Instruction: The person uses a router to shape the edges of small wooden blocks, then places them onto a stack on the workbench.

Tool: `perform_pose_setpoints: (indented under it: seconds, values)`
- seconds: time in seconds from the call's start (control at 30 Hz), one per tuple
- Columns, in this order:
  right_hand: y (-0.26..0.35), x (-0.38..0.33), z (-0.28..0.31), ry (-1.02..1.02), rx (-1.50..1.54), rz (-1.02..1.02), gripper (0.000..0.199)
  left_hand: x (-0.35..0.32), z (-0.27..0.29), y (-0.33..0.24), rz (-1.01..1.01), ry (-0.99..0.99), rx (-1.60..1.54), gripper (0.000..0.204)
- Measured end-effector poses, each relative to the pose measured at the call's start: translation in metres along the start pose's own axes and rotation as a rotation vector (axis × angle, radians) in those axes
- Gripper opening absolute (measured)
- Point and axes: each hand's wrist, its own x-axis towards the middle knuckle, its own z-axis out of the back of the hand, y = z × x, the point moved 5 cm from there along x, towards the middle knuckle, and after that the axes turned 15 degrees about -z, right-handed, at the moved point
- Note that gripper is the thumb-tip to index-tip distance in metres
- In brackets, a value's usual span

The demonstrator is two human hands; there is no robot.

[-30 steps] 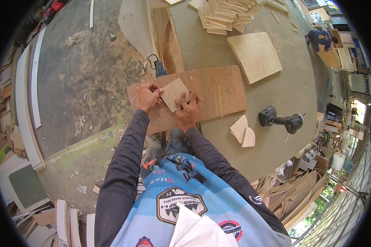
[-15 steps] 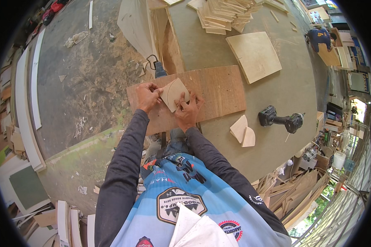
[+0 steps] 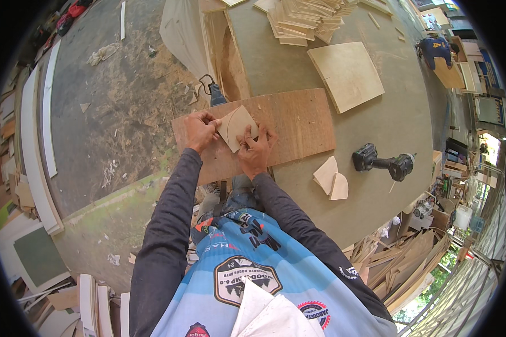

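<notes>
Both my hands are on a small square wooden piece (image 3: pixel 235 128) with a curved line across it, which lies over a reddish-brown board (image 3: pixel 301 121). At its left corner, my left hand (image 3: pixel 201 132) pinches the edge between thumb and fingers. My right hand (image 3: pixel 256 147) grips the piece from the right, its fingers bent over the lower right edge. Just beyond the board, a dark power tool (image 3: pixel 217 94) with a cord shows partly. Two rounded wedge-shaped wooden pieces (image 3: pixel 326 173) rest on the bench to the right of the board.
On the bench (image 3: pixel 298 219) at right lies a black cordless drill (image 3: pixel 383 163). A larger square panel (image 3: pixel 347 76) and a stack of wooden pieces (image 3: pixel 306 19) lie farther back. Offcuts and dust cover the floor (image 3: pixel 123 101) at left. Another person (image 3: pixel 434 51) bends over wood at far right.
Almost nothing differs. The brown board and the small wooden piece have shifted very slightly to the left, with both hands keeping their grip.
</notes>
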Motion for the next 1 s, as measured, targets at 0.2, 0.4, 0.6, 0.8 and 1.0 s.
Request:
perform_pose_setpoints:
  seconds: [0.2, 0.4, 0.6, 0.8, 1.0]
  values:
    - [-0.003, 0.000, -0.001, 0.013, 0.003, -0.011, 0.038, 0.002, -0.001, -0.002, 0.021, 0.007, 0.015, 0.006]
    - [-0.002, -0.001, -0.001, 0.007, -0.039, -0.024, 0.035, 0.004, -0.001, 0.002, 0.027, 0.014, 0.011, 0.006]
    - [0.000, 0.002, 0.001, 0.007, 0.005, -0.016, 0.038, 0.007, -0.002, 0.002, 0.018, 0.039, -0.008, 0.006]
    - [0.004, 0.004, 0.005, 0.042, -0.044, -0.034, 0.043, 0.009, -0.002, 0.008, 0.018, 0.058, -0.025, 0.008]
    - [0.004, 0.007, 0.006, 0.037, -0.086, -0.053, 0.056, 0.010, -0.003, 0.000, 0.031, 0.072, 0.016, 0.008]
